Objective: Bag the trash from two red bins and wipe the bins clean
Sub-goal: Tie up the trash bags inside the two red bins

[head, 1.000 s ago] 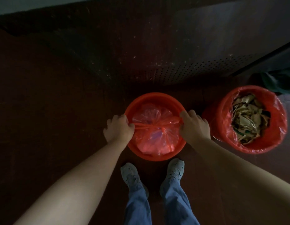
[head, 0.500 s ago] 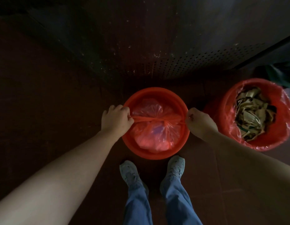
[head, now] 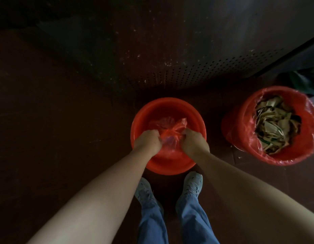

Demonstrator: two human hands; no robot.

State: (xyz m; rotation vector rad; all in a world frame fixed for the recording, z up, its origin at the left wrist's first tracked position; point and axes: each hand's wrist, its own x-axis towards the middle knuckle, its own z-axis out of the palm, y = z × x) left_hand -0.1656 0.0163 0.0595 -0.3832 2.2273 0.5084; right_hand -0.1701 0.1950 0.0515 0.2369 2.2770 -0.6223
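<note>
**A:** Where are the hands?

**B:** Both are down inside the first red bin (head: 170,107). The left hand (head: 147,141) and the right hand (head: 194,142) are close together, backs up.

**A:** Are they spread or gripping?

**B:** They are gripping. Each has its fingers curled into the gathered plastic of the red bag (head: 165,125), which sits between the two hands. The bunched top of the bag pokes up just beyond the knuckles. I cannot tell whether that bunch is a finished knot.

**A:** Can you see the bag's contents?

**B:** No. The plastic is translucent but the light is dim. Below the hands the bag fills the middle of the bin, and bare red wall shows all round it.

**A:** And the other bin?

**B:** The second red bin (head: 235,127) stands well off to the right of the right hand, apart from the first. A red liner (head: 268,155) is folded over its rim, and it is heaped with brownish paper scraps (head: 277,127). Neither hand touches it.

**A:** Anything else nearby?

**B:** Behind the wrists, toward the person, two pale shoes (head: 193,182) stand on the dark floor (head: 64,138), just short of the first bin. Beyond the hands rises a dark perforated panel (head: 196,67).
</note>
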